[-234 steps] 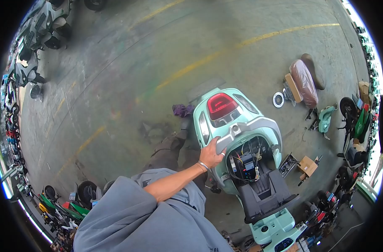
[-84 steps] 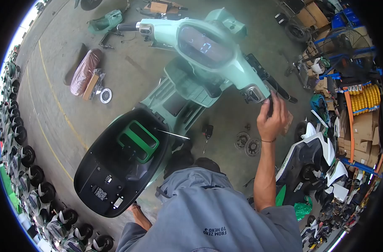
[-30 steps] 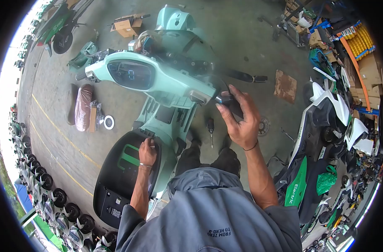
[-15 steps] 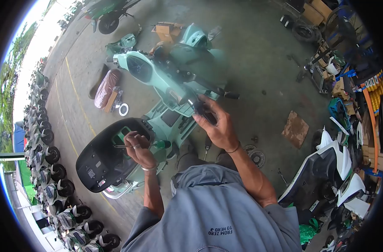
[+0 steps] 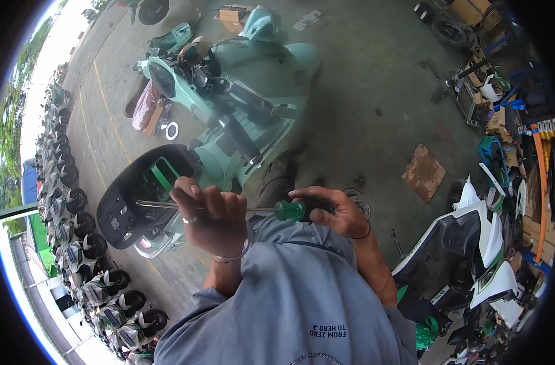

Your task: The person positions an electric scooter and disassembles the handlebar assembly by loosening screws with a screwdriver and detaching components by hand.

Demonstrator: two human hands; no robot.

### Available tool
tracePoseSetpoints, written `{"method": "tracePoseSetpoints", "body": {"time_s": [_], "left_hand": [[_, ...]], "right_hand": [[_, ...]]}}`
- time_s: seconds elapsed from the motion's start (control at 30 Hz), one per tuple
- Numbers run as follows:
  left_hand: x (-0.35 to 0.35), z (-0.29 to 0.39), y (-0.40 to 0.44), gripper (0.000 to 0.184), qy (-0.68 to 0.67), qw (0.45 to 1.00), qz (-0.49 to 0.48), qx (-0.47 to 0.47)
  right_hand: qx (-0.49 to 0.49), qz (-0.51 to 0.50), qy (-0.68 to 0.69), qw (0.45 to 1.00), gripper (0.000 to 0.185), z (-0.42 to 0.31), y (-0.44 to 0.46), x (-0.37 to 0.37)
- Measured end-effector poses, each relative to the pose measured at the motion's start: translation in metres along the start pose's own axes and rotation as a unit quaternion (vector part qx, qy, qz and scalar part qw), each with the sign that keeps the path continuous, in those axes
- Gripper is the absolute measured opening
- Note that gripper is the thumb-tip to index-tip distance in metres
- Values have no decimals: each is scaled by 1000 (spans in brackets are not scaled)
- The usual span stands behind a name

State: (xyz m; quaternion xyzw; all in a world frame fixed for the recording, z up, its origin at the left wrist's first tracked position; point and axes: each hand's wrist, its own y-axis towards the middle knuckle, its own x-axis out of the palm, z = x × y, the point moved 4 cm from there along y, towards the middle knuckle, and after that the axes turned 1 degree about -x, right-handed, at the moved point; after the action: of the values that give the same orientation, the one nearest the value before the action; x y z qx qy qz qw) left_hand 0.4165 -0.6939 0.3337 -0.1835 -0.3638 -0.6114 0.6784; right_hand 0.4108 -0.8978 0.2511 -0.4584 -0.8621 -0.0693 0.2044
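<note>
A long screwdriver (image 5: 289, 211) with a green handle lies level across my front. My left hand (image 5: 209, 219) is closed around its metal shaft, and the tip sticks out to the left. At the handle's end my right hand (image 5: 337, 212) has its fingers and thumb around the dark rear part. Beyond both hands stands a mint green scooter (image 5: 271, 79), its near handlebar grip (image 5: 240, 141) touched by neither hand. The scooter's black seat base (image 5: 122, 210), underside up with a green frame, is left of my left hand.
On the floor lie a wrapped seat (image 5: 146, 108), a white ring (image 5: 172, 131), a cardboard piece (image 5: 423, 173) and a disc (image 5: 358, 204). Scooters (image 5: 86, 243) line the left. White bodywork (image 5: 481, 243) and shelving with boxes (image 5: 536, 213) stand right.
My right hand has left the handlebar grip and come back to the screwdriver handle. My left hand has moved nearer with the shaft. The scooter appears further up and left.
</note>
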Motion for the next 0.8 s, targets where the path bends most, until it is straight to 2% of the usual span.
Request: {"method": "tracePoseSetpoints", "body": {"time_s": [0.1,0.17,0.2,0.23,0.3,0.37,0.4,0.47,0.5,0.57,0.6,0.63,0.7,0.77,0.8], "left_hand": [[26,-39,9,38,52,996,-60,-51],[36,-71,17,35,138,985,-86,-62],[42,-84,20,37,211,968,-107,-79],[48,-97,25,44,282,946,-126,-95],[47,-128,36,44,418,872,-189,-171],[41,-159,47,44,434,828,-219,-278],[35,-174,53,43,439,828,-210,-278],[23,-205,69,42,458,828,-191,-263],[16,-216,80,42,456,831,-179,-264],[-4,-241,103,41,475,813,-117,-316],[-20,-254,109,41,446,823,-53,-346],[-47,-271,109,41,440,834,-5,-332],[-90,-277,115,39,488,819,86,-289],[-143,-279,109,38,477,780,211,-346],[-167,-274,104,39,492,761,255,-338]], "right_hand": [[-22,-5,-34,999,49,-3,-8,-31],[-76,5,-31,997,51,-1,-13,-61],[-104,39,27,993,51,1,-15,-78],[-100,36,25,994,51,2,-19,-91],[-124,154,152,968,55,-2,-26,-133],[-184,152,269,933,58,-9,-12,-171],[-178,139,267,937,58,-11,-4,-193],[-194,173,224,939,61,-22,8,-233],[-184,167,223,943,61,-29,14,-239],[-138,243,194,940,62,-44,31,-260],[-122,225,224,940,62,-42,37,-273],[-114,212,221,945,62,-44,52,-283],[-58,272,198,940,58,-42,67,-300],[-28,251,205,946,53,-41,87,-314],[-6,257,204,945,51,-41,97,-318]]}}
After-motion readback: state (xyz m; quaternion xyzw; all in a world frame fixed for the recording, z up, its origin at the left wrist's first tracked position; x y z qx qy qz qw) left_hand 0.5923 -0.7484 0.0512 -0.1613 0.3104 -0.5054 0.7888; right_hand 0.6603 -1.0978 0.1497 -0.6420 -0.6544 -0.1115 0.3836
